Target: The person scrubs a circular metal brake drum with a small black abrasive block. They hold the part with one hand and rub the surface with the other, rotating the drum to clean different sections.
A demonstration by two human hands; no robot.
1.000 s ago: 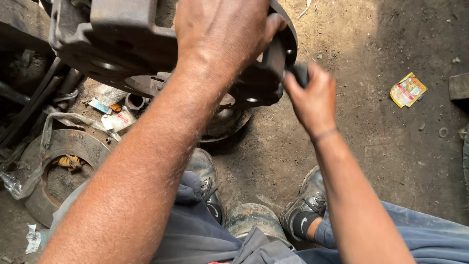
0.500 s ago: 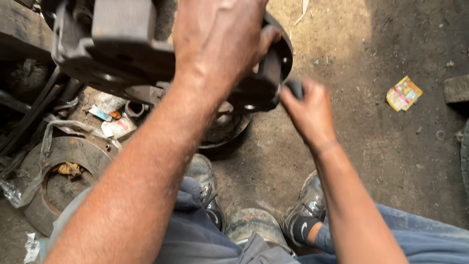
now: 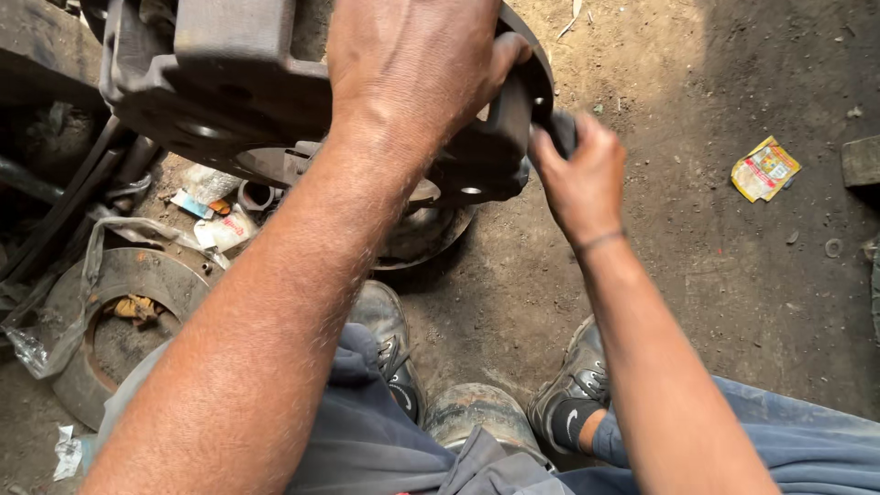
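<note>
floor (image 3: 660,275): bare packed dirt, dusty and pretty grimy, sunlit at the top
left side: rusty brake drum (image 3: 119,321) lying flat, a clear plastic scrap (image 3: 55,321) draped over its edge
by the drum: crumpled paper bits (image 3: 215,225) and a short metal ring (image 3: 252,195)
middle: a shiny round metal part (image 3: 426,238) sitting on the dirt, half hidden
right side: yellow wrapper (image 3: 765,168), well apart from the rest, plus a small washer (image 3: 832,247)
bottom: two dark shoes (image 3: 573,390) planted on the ground, a worn metal cylinder (image 3: 472,412) between them

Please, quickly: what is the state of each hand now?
Left hand: closed, gripping the heavy dark metal hub part from above.
Right hand: closed around a dark handle at the part's edge.
</note>
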